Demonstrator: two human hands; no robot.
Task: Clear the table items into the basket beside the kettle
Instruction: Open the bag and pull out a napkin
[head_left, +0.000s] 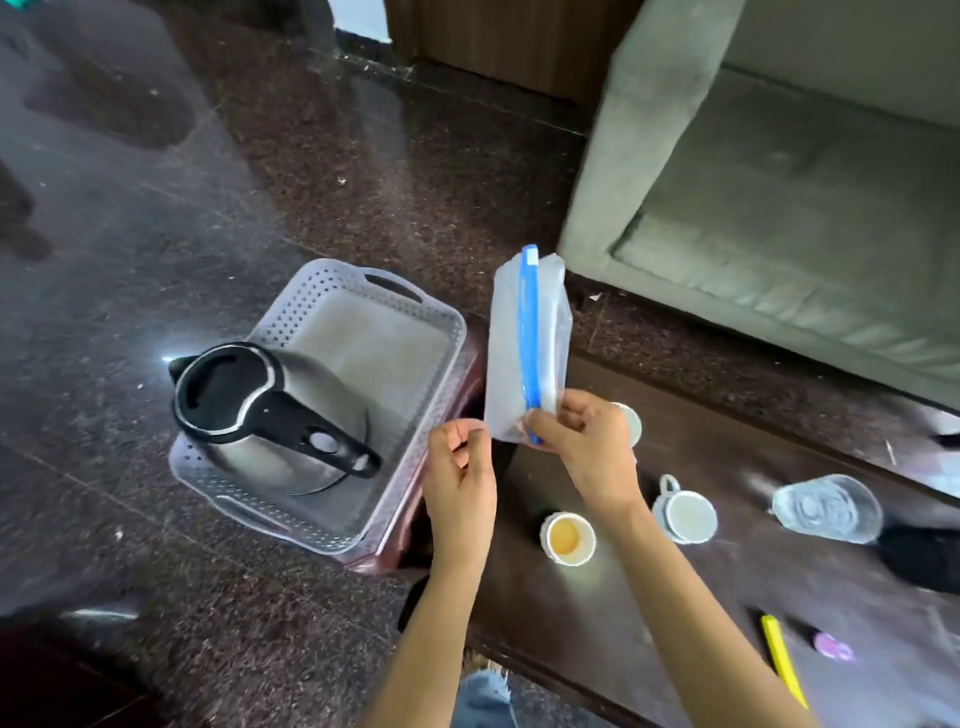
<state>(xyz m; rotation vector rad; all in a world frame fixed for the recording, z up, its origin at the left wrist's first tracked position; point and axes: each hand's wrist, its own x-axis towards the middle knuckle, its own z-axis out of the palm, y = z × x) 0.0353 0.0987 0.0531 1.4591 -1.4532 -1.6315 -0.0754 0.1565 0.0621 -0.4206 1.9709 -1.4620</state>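
Observation:
I hold a clear zip bag (511, 358) with a blue seal strip upright above the table's left end. My right hand (582, 447) pinches its lower end at the blue strip. My left hand (460, 473) pinches the bag's bottom left corner. To the left, a white perforated basket (441, 332) rests on a dark red stool, with a steel kettle (270, 410) with a black lid and handle standing in its near half. On the dark table (701, 597) lie a paper cup (568, 538) with orange liquid, a white mug (685, 512) and a clear glass (826, 509) on its side.
A yellow stick (782, 657) and a small pink item (834, 649) lie at the table's near right. Another white cup (631, 423) peeks out behind my right hand. A grey-green sofa (779, 182) stands behind the table. Dark speckled floor lies to the left.

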